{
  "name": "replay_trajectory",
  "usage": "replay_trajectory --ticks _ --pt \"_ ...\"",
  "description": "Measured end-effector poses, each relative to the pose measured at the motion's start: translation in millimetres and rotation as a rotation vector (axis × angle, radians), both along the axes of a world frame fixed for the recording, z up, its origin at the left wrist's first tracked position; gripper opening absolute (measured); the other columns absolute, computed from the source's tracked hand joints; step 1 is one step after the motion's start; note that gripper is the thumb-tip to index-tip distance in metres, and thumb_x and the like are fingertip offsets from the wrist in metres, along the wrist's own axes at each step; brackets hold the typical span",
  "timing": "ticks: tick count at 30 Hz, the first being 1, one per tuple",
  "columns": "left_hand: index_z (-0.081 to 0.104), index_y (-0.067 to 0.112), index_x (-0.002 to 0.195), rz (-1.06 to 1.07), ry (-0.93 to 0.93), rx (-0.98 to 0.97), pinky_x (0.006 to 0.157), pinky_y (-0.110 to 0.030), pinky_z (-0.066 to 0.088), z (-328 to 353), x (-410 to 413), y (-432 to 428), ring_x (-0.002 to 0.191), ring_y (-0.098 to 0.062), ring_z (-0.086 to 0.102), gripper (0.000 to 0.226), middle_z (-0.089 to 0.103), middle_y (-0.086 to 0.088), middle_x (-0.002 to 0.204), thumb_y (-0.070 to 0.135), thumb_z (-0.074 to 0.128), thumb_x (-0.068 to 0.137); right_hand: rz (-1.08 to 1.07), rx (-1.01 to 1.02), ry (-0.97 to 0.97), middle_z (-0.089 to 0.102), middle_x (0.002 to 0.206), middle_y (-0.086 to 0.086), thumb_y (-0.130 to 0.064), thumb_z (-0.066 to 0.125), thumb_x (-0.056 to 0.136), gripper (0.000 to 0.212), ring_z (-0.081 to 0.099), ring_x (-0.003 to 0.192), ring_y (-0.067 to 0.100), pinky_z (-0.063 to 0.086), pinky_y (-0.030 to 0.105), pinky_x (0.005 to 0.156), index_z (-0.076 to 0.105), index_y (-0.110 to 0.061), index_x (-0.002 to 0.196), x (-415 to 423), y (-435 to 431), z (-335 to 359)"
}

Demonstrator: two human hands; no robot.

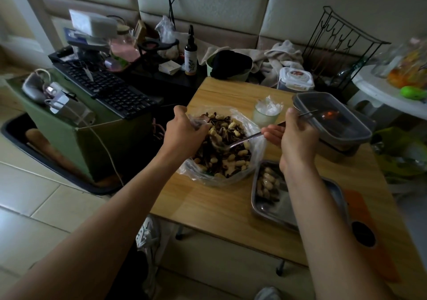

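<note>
- Centrally, the bag [254, 135] of clear plastic stands open on the wooden bench [208, 202]. It is filled with a mix [228, 161] of pale peanuts in the shell and dark striped seeds.
- Left hand [184, 133]: at the bag's left rim, fingers curled over the plastic and gripping it. Judged purpose: to hold the mouth wide and steady the soft bag against the push of the tool.
- Right hand [298, 135]: just right of the bag, fingers closed round the handle of a metal utensil [249, 137]. Its working end dips into the mix at the bag's middle. Whether it is a spoon or tongs cannot be told for certain.
- Metal tray [272, 209]: just beside the bag, on its near right. It holds a small heap of peanuts [265, 181] along the side nearest the bag. Judged purpose: a receiving dish set close, so each transfer is short. The sorting appears to be at an early stage.
- Glass [265, 114]: just behind the bag, with crumpled clear film in it.
- Lidded grey container [332, 119]: behind and to the right of the bag, stacked on another box, with the utensil's handle end reaching towards it.
- Keyboard [111, 84]: well to the left of the bag and off the bench, resting on a green box.
</note>
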State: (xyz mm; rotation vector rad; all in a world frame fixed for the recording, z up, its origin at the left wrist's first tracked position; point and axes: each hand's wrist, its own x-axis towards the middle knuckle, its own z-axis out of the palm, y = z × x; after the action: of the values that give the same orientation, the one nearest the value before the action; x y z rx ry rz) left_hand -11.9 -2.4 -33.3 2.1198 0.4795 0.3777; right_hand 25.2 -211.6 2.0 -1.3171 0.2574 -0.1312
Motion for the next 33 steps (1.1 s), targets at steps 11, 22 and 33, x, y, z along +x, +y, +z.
replay_trajectory --ticks 11,22,33 --pt "0.037 0.007 0.141 0.003 0.004 0.036 0.065 -0.022 0.052 -3 0 4 0.075 -0.002 0.057 0.068 0.064 -0.003 0.101 0.038 0.071 0.092 0.104 -0.211 -0.193 0.072 0.066 0.007 -0.037 0.052 0.108 0.026 0.074 0.058 0.026 0.056 0.025 0.048 0.062 -0.012 0.108 -10 12 -4" --pt "0.037 0.006 0.144 -0.014 0.006 0.058 0.079 -0.038 0.061 -1 -1 3 0.074 -0.002 0.057 0.070 0.062 -0.002 0.102 0.036 0.072 0.092 0.109 -0.285 -0.240 0.071 0.065 0.008 -0.037 0.049 0.109 0.029 0.073 0.056 0.031 0.056 0.030 0.047 0.059 -0.011 0.099 1 -1 -12" --pt "0.035 0.012 0.146 -0.061 0.041 0.028 0.076 -0.025 0.050 -7 2 4 0.105 -0.022 0.065 0.077 0.065 -0.008 0.121 0.040 0.076 0.087 0.091 -0.624 -0.462 0.064 0.065 0.007 -0.032 0.038 0.113 0.030 0.068 0.047 0.020 0.048 0.024 0.041 0.057 -0.015 0.096 0 -4 -9"
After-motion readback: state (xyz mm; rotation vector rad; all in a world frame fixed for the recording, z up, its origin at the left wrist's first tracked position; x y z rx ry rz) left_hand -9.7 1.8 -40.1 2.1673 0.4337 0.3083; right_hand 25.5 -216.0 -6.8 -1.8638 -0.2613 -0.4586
